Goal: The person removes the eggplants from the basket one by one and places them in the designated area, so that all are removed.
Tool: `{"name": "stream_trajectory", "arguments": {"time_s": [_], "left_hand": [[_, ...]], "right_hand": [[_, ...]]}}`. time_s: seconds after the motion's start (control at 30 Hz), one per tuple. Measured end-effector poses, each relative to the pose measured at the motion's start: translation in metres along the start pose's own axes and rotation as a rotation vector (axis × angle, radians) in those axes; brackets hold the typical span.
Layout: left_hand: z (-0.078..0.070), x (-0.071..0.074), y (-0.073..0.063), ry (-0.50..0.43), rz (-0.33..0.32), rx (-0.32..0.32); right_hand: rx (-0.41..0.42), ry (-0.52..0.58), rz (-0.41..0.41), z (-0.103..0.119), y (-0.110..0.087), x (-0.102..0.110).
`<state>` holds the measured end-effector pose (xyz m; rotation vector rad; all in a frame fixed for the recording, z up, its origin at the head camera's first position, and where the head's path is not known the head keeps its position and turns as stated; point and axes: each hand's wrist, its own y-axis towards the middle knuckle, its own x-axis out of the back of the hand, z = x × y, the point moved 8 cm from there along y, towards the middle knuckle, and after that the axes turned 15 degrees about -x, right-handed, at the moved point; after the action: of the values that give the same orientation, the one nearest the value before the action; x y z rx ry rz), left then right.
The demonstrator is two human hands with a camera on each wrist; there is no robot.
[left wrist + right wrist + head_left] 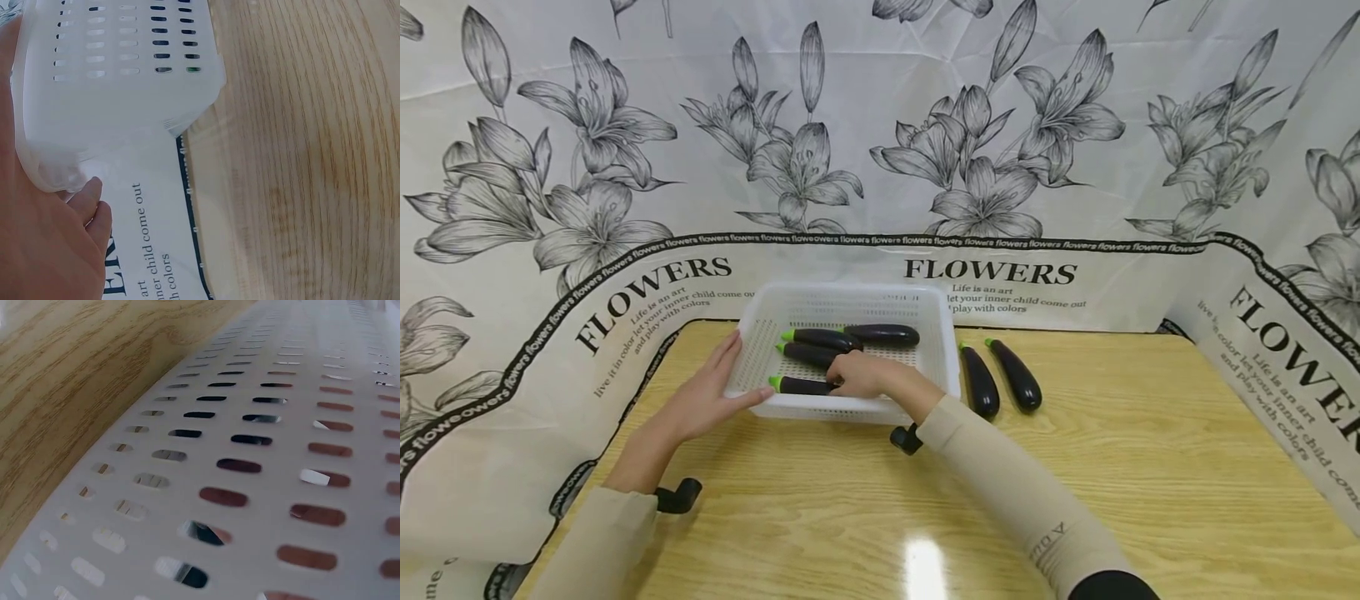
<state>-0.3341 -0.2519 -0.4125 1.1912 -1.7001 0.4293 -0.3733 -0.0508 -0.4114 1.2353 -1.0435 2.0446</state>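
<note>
A white perforated plastic basket [842,406] holds several dark purple eggplants with green stem ends. My left hand [703,404] grips its front left corner, the thumb over the rim and the fingers along the outer left wall. In the left wrist view, fingertips [87,200] curl at the basket's edge. Inside, my right hand [863,375] holds the front eggplant [801,386] by its thick end. Behind it lie a middle eggplant [808,355], another eggplant [823,338] and a back right eggplant [883,335]. The basket wall [187,462] hides most of the right hand in the right wrist view.
Two eggplants lie on the wooden table [820,517] just right of the basket, a nearer eggplant [980,383] and an outer eggplant [1017,375]. A flower-printed cloth [865,183] rises behind the table and along both sides.
</note>
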Motion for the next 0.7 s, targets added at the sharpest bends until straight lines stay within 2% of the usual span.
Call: {"name": "stream_trajectory", "arguments": {"time_s": [0.27, 0.4, 0.53, 0.7], "left_hand": [[-0.001, 0.004, 0.000, 0.005, -0.009, -0.001], [-0.001, 0.004, 0.000, 0.004, -0.009, -0.002], [-0.001, 0.002, -0.001, 0.008, -0.005, -0.002], [-0.001, 0.001, 0.000, 0.002, -0.003, 0.002]], "right_hand": [[-0.103, -0.061, 0.069, -0.005, 0.005, -0.005], [-0.160, -0.038, 0.101, -0.009, 0.005, -0.008], [-0.186, -0.002, 0.090, -0.012, 0.004, -0.008], [-0.161, -0.006, 0.035, -0.011, 0.003, -0.006]]}}
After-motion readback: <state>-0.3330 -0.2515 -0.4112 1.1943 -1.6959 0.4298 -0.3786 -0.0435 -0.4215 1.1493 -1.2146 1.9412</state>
